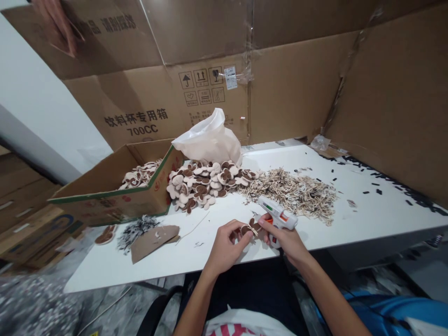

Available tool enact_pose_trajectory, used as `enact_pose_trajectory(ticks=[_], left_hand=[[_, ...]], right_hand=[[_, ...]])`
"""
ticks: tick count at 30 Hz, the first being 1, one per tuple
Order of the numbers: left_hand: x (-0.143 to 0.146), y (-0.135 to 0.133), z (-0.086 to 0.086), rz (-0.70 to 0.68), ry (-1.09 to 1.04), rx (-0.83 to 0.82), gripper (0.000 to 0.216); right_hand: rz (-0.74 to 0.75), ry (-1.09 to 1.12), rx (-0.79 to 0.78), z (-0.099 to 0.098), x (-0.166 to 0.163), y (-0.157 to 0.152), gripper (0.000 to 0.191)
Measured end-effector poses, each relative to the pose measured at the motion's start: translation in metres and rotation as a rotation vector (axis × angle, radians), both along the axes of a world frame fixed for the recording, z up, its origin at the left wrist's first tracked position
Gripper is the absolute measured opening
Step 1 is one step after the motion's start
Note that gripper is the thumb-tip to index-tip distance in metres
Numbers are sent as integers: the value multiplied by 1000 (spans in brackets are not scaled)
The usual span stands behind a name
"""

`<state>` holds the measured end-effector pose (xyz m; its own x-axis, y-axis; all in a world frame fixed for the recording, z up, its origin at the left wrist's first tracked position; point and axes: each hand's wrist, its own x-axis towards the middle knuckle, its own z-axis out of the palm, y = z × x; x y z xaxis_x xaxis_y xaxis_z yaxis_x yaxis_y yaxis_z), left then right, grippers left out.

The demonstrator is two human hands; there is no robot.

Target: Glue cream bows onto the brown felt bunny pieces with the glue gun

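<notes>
My left hand (227, 245) pinches a small brown felt piece (247, 228), bunny-like in outline, with a cream-coloured strip across it. Wrapped round a white glue gun (276, 212) is my right hand (285, 238); its thumb and fingers also come up to the felt piece's right side. The gun's nozzle points left, just above the piece. Beyond my hands lies a heap of brown and cream felt pieces (201, 184). To its right is a pile of thin cream strips (294, 191).
An open cardboard box (108, 203) with more felt pieces stands at left. A white plastic bag (210, 140) sits behind the heap. Black bits (378, 191) are scattered at right. Torn cardboard (154, 242) lies near black shreds (135, 233). Tall cardboard walls (294, 88) enclose the back. Another person's hand (58, 25) hangs upper left.
</notes>
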<state>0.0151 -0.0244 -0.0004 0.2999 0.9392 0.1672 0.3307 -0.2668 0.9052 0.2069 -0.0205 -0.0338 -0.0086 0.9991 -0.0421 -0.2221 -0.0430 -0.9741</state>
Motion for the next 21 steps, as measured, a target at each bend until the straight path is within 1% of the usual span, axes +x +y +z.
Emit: enact_pose_trajectory(ticks=[3,7,10,14,17,21], left_hand=[[-2,1,-3,31,-45,-17,27],[-4,3,-9,76,-159,-66,31],[-5,4,-13,83,-231,-99,33],[-5,4,-15,84,-267,-125,30],[-6,5,-15,137,-311,-136,30],[-8,7,-18,228,-402,-155,37]], right_hand=[[-10,36,-6,2,0,-1,33],[-8,56,-9,5,-1,-1,38],[-7,57,-9,5,-1,-1,40],[-6,40,-7,1,-1,1,42],[-17,36,-22,0,-1,2,45],[-13,44,-20,0,-2,2,44]])
